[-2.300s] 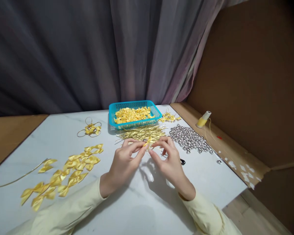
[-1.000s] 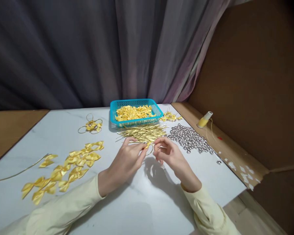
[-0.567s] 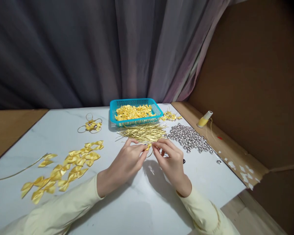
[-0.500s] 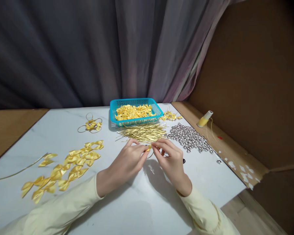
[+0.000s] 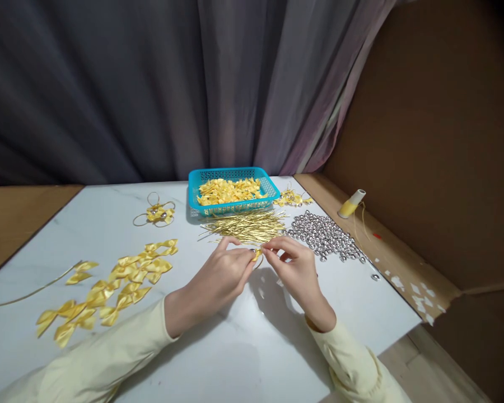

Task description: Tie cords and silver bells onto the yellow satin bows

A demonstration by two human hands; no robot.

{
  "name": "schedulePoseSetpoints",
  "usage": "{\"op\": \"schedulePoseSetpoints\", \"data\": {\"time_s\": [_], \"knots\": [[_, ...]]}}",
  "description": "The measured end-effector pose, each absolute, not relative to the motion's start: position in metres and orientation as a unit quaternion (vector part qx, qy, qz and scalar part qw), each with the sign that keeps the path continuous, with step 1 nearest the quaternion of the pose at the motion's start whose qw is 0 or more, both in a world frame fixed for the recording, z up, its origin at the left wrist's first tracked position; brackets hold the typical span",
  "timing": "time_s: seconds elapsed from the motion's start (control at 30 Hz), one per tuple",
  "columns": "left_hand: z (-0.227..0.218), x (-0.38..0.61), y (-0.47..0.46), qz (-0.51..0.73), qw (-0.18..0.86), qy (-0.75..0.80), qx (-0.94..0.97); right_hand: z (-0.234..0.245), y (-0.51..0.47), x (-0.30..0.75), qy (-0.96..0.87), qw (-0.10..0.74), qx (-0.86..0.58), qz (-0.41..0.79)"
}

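Just in front of the pile of gold wire ties [image 5: 247, 225], my two hands meet over a small yellow ribbon bow [image 5: 257, 254]. My left hand [image 5: 224, 268] pinches the bow, and a shiny silver bead shows at its fingertips. My right hand [image 5: 292, 268] is closed, thumb and forefinger pressed together at the bow's right side. A thin gold wire loop [image 5: 259, 262] curves below the bow between the hands. Which part the right fingertips grip is too small to make out.
Behind the wires stands a blue basket [image 5: 192, 193] of yellow bows. Silver beads [image 5: 325, 235] lie to the right. Loose yellow bows [image 5: 103, 294] spread at left, near a wired bow cluster [image 5: 157, 214]. A thread spool [image 5: 351, 204] stands on cardboard at right.
My right hand has shifted slightly, its fingertips now closer together at the bow. A dark round thing beside that hand is now almost hidden. The left hand stays nearly still.
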State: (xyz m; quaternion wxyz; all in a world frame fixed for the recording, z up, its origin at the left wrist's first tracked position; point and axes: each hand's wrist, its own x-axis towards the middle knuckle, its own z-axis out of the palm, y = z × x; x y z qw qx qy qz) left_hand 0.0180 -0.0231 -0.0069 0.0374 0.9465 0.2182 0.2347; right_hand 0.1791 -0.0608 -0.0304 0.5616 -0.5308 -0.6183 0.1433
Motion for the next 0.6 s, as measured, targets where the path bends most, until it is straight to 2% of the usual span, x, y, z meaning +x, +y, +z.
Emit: {"op": "schedulePoseSetpoints", "data": {"time_s": [0.37, 0.6], "knots": [[-0.0071, 0.0193, -0.0226, 0.270, 0.031, 0.204, 0.941, -0.0297, -0.0586, 0.1829, -0.620, 0.541, -0.544, 0.160], [-0.0074, 0.0201, -0.0204, 0.332, 0.051, 0.236, 0.912, -0.0313, -0.0618, 0.1807, -0.649, 0.530, -0.534, 0.111]]}}
